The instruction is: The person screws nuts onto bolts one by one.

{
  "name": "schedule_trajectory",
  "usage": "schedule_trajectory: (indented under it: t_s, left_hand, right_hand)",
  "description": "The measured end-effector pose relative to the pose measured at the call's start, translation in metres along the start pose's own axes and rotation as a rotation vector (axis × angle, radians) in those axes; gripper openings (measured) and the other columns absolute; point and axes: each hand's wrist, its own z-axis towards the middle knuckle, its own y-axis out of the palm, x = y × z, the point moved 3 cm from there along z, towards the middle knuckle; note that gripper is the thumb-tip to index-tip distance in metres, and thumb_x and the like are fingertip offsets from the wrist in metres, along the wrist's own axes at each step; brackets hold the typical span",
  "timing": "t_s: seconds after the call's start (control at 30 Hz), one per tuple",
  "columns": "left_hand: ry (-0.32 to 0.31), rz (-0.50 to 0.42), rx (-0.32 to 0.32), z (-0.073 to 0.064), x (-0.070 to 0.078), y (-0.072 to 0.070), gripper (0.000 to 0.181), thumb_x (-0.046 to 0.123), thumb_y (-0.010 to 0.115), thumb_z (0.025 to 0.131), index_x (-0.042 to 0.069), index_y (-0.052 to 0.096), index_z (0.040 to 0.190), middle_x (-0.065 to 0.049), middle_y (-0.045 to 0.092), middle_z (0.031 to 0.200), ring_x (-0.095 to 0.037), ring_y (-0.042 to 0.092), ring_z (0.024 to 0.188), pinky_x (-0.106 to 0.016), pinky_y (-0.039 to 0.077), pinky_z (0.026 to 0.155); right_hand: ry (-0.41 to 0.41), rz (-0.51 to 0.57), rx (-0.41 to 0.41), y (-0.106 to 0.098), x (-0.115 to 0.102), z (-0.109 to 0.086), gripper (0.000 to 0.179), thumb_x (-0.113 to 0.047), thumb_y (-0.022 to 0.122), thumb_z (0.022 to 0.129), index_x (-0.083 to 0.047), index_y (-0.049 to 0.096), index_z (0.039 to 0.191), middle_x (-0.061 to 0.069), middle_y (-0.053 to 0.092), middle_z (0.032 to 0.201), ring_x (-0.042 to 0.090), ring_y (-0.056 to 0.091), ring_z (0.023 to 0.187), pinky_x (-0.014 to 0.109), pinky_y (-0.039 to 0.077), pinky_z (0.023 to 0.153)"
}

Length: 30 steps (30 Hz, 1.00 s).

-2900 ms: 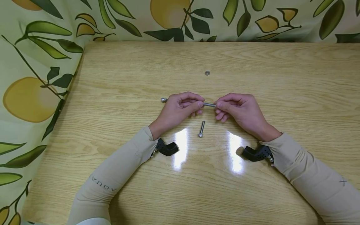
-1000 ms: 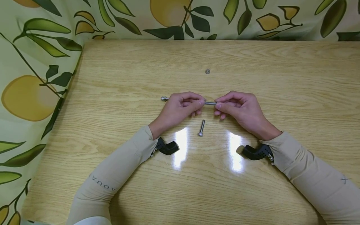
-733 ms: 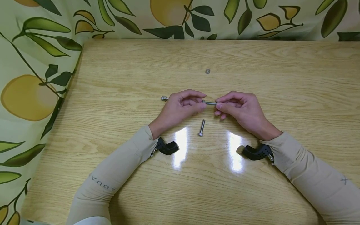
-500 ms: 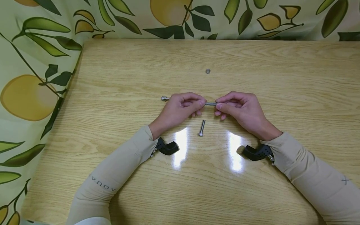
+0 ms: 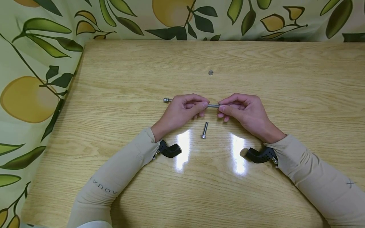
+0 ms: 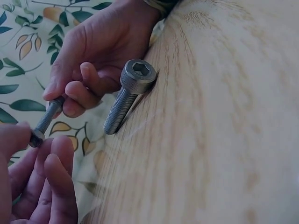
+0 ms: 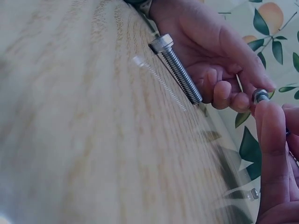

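Observation:
Between the two hands a metal bolt [image 5: 213, 105] is held level above the table. My right hand [image 5: 242, 109] pinches its head end between thumb and fingers. At the other end my left hand [image 5: 185, 109] pinches a hex nut [image 6: 36, 138], which the left wrist view shows on the bolt's tip; the fingers hide it in the head view. A loose socket-head bolt [image 5: 204, 130] lies on the table just below the hands, its head toward me. Beyond them lies a single nut [image 5: 211, 72].
Left of the left hand lies another bolt with a nut on it [image 5: 166, 100], partly covered by that hand. The wooden table [image 5: 128, 72] meets a fruit-patterned cloth [image 5: 114, 19] at its back and left. Black wrist cameras [image 5: 171, 150] hang below both wrists.
The left fingers spread briefly, baring the nut at the bolt's end, then closed on it again. The right hand keeps its hold. The loose pieces on the table have not moved.

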Motion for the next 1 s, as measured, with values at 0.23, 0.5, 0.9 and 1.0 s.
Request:
schedule_trajectory:
  t_s: [0.23, 0.5, 0.9, 1.0]
  left_hand:
    - [0.003, -0.047, 0.013, 0.0, -0.001, 0.001, 0.038, 0.024, 0.076, 0.085, 0.013, 0.066, 0.12, -0.003, 0.069, 0.109, -0.013, 0.069, 0.092, -0.025, 0.058, 0.085]
    - [0.006, 0.01, -0.01, 0.001, -0.003, 0.001, 0.023, 0.035, 0.065, 0.094, 0.017, 0.07, 0.108, -0.004, 0.075, 0.093, -0.016, 0.072, 0.083, -0.03, 0.059, 0.076]
    - [-0.016, -0.016, 0.006, -0.007, 0.019, 0.001, 0.023, 0.017, 0.064, 0.095, 0.005, 0.068, 0.113, -0.017, 0.073, 0.102, -0.029, 0.071, 0.092, -0.033, 0.059, 0.083]
    - [-0.014, -0.029, 0.009, -0.007, 0.019, 0.001, 0.024, 0.014, 0.067, 0.092, 0.003, 0.067, 0.114, -0.015, 0.072, 0.106, -0.028, 0.071, 0.094, -0.03, 0.059, 0.084]
  right_hand:
    - [0.01, -0.016, 0.005, 0.0, 0.001, -0.001, 0.023, -0.01, 0.07, 0.089, 0.006, 0.066, 0.105, 0.006, 0.076, 0.082, 0.016, 0.071, 0.067, 0.027, 0.059, 0.06]
    - [0.021, -0.008, 0.014, 0.0, 0.0, 0.0, 0.024, -0.01, 0.072, 0.087, 0.006, 0.066, 0.104, 0.007, 0.077, 0.084, 0.018, 0.072, 0.07, 0.027, 0.059, 0.06]
    - [0.033, 0.063, 0.01, 0.0, 0.0, 0.001, 0.025, -0.009, 0.07, 0.088, 0.009, 0.066, 0.105, 0.01, 0.077, 0.087, 0.019, 0.076, 0.08, 0.031, 0.061, 0.069]
    - [0.042, 0.05, 0.012, 0.0, 0.0, 0.0, 0.023, -0.008, 0.071, 0.088, 0.008, 0.066, 0.104, 0.008, 0.078, 0.085, 0.017, 0.076, 0.079, 0.03, 0.061, 0.068]
